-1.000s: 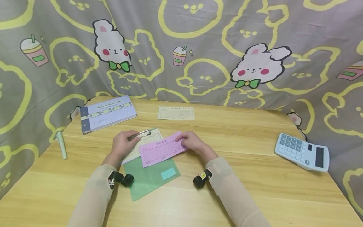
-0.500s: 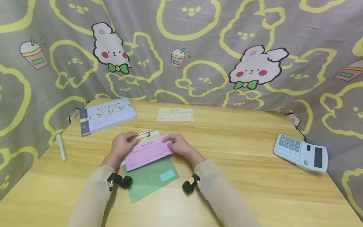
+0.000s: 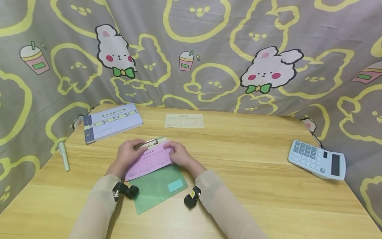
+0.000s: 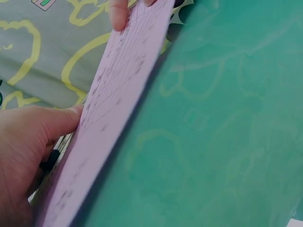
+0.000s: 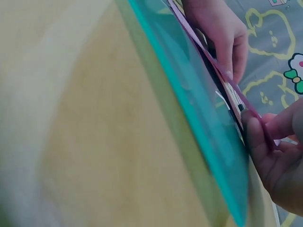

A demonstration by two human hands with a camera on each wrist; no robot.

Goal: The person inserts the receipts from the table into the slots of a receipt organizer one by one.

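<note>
A green clipboard (image 3: 155,191) lies tilted on the table, with a pale blue label (image 3: 175,185) near its lower right corner. My left hand (image 3: 128,153) grips its top left part at the metal clip (image 3: 150,143), thumb toward the front. A cream printed slip (image 3: 161,140) lies beneath the clip, mostly covered. Over it is a pink printed form (image 3: 150,161), its upper right corner pinched between thumb and fingers of my right hand (image 3: 178,154). In the left wrist view, my left thumb tip touches the pink form (image 4: 113,113) along its upper edge.
Another cream slip (image 3: 184,121) lies at the back of the wooden table (image 3: 238,156). A blue-grey account book (image 3: 114,122) sits at back left, with a pale green pen (image 3: 64,156) nearer me. At right rests a light blue calculator (image 3: 317,160). A patterned curtain (image 3: 209,43) hangs behind.
My right hand has moved left with the pink form, sliding it over the cream slip and up to the clip and my left hand. My left hand keeps its place at the clip.
</note>
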